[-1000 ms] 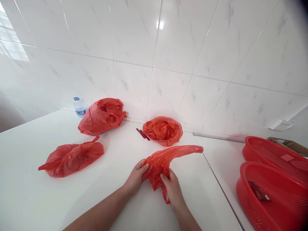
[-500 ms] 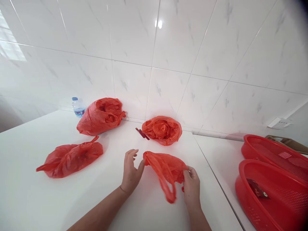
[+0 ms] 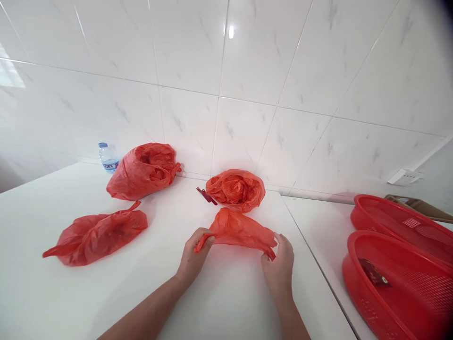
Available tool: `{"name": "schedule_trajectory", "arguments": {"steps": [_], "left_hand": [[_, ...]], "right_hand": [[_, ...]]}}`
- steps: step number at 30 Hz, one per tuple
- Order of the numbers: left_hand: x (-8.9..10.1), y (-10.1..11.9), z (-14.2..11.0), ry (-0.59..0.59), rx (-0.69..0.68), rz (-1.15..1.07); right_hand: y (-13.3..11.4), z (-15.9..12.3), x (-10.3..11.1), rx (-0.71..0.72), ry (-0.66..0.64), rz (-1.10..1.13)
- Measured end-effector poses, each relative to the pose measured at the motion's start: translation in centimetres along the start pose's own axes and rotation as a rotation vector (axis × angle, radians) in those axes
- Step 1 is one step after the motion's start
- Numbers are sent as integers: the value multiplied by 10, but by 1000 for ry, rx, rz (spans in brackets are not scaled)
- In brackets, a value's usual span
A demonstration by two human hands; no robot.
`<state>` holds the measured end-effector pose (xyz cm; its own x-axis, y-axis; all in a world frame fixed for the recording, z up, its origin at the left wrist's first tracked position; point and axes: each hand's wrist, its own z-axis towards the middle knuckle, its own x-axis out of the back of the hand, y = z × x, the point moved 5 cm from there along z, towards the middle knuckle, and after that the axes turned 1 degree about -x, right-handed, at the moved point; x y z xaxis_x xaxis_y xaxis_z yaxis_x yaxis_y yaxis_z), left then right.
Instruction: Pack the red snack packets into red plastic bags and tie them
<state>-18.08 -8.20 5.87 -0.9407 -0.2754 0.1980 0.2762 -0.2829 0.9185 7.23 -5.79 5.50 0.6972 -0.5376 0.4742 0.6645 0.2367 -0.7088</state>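
Observation:
A thin red plastic bag [image 3: 240,229] is stretched sideways between my two hands over the white table. My left hand [image 3: 196,252] is closed on its left end, with a short strip poking out past the fingers. At the right end, my right hand [image 3: 279,259] grips the bag between thumb and fingers. Just behind it lies a rounded red bag [image 3: 236,190] stuffed with crumpled red plastic. Two small dark red strips [image 3: 207,196], whose kind I cannot make out, rest beside that bag.
A full red bag [image 3: 138,172] and a water bottle [image 3: 108,158] stand by the tiled wall at back left. Nearer lies another red bag [image 3: 101,233]. Two red plastic baskets [image 3: 354,264] sit at right beyond the table seam, one holding a dark packet [image 3: 375,274].
My left hand has closed on the bag's left end. The bag, whose handle loop hung down before, is now drawn out flatter between both hands. The view has shifted slightly.

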Motion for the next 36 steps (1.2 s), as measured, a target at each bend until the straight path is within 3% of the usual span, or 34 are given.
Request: {"name": "schedule_trajectory", "arguments": {"steps": [2,4,7,10,17,22,28,30,36], "left_hand": [[-1,-3,0,-5,76,-27],[-5,-3,-3,-35,82,-57],[-12,-1,-7,-86,44,-84],[-15,2,-8,-122,35,-91],[-28,0,-12,-401,205,-405],[-35,-3,-16,-453,286,-650],[-33,1,-15,-423,319,-788],[-33,2,-16,-454,330,-770],[-36,2,-20,-529,380,-732]], "right_hand": [[-22,-8,4,247,98,-107],[-47,-24,2,457,118,-99],[-72,-46,-13,598,-74,33],[-68,-49,-31,532,-209,51],[-17,-16,-36,319,-109,-152],[-38,-26,-20,376,-3,-97],[-69,-48,-30,503,-258,94],[-64,-41,-32,480,-265,85],[-28,-17,-19,236,-114,95]]}}
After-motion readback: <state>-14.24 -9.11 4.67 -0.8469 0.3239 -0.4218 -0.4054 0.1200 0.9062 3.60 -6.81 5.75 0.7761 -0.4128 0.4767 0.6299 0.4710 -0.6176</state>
